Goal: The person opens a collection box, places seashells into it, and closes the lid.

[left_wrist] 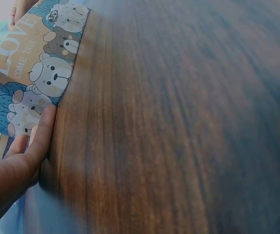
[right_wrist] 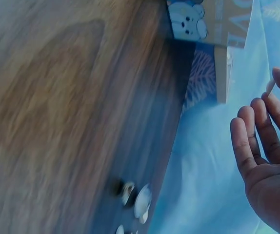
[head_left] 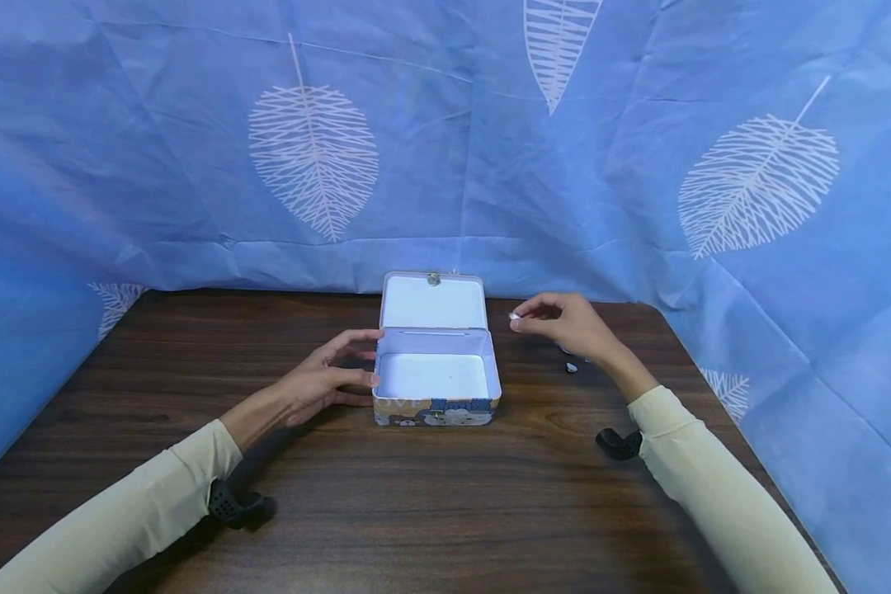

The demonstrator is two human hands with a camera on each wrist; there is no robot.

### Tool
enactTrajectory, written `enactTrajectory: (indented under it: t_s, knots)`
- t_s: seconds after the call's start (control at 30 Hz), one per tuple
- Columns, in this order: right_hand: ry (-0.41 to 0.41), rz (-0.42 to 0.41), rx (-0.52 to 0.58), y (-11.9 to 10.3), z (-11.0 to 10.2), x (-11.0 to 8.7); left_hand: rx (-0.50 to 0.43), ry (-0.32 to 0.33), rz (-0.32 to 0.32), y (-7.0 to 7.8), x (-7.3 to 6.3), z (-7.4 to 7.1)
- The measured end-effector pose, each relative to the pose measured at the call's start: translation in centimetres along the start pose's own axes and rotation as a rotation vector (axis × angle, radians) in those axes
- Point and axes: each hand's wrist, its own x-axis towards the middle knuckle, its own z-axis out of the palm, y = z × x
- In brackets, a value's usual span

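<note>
A tin box point(head_left: 438, 412) printed with cartoon bears and the word LOVE stands with its hinged lid point(head_left: 432, 302) raised; its white inside looks bare. Against the box's left side rests my left hand point(head_left: 325, 381), fingers spread and fairly straight; the left wrist view shows a fingertip touching the bear print point(left_wrist: 52, 75). To the right of the lid, my right hand point(head_left: 575, 326) pinches a small white shell point(head_left: 515, 317) between thumb and forefinger, off the table. In the right wrist view the held shell point(right_wrist: 270, 87) is mostly covered by the fingertips.
Below the right hand a few small shells point(head_left: 571, 368) lie on the dark wooden table point(head_left: 445, 511), partly hidden by the wrist. The right wrist view shows a white shell point(right_wrist: 142, 202) among them. A blue leaf-patterned cloth point(head_left: 431, 165) hangs behind the table's back edge.
</note>
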Motion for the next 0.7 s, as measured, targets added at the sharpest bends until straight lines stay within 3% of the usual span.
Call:
enactTrajectory:
  t_s: [0.7]
  knots:
    - [-0.064,-0.115,0.034,-4.4,3.7,1.1,-0.004,-0.004,-0.015,0.0,0.1,0.0]
